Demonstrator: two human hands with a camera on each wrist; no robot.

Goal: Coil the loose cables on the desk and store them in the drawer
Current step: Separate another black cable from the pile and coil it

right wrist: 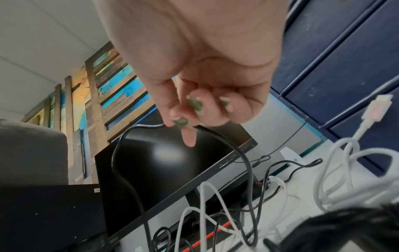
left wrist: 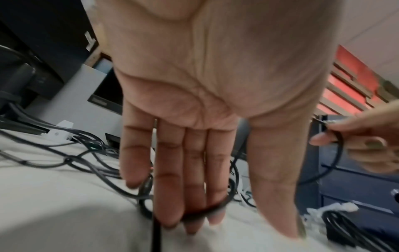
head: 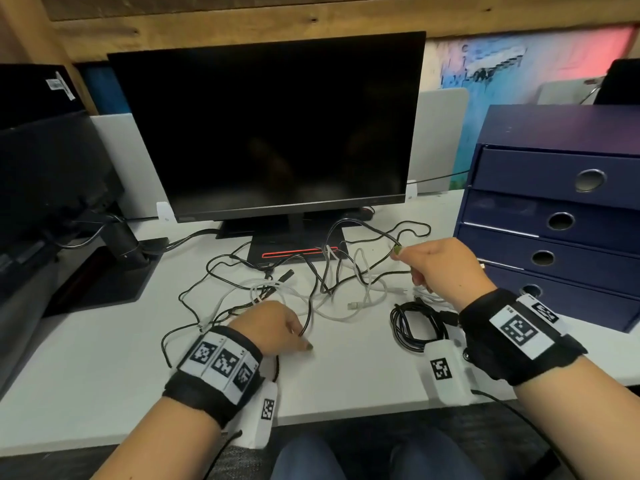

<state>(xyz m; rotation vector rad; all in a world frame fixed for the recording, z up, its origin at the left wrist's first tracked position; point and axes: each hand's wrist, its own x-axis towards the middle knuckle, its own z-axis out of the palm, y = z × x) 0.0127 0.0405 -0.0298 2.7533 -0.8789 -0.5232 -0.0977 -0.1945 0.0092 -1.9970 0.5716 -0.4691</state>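
A thin black cable [head: 360, 225] is being pinched between thumb and fingertips of the right hand [head: 440, 268], which is being held raised above the white worktop [head: 104, 358] in front of the monitor [head: 266, 129]. In the right wrist view the cable is being seen to hang down in two strands from that pinch. The left hand [head: 273, 332] is being held flat on the worktop with straight fingers [left wrist: 168, 196], and a run of black cable is being pressed under them. Loose black and white cables [head: 349, 306] are lying tangled between the two hands. A coiled black cable [head: 412, 323] is lying just below the right wrist. The blue drawer unit [head: 561, 216] is standing to the right, its drawers closed.
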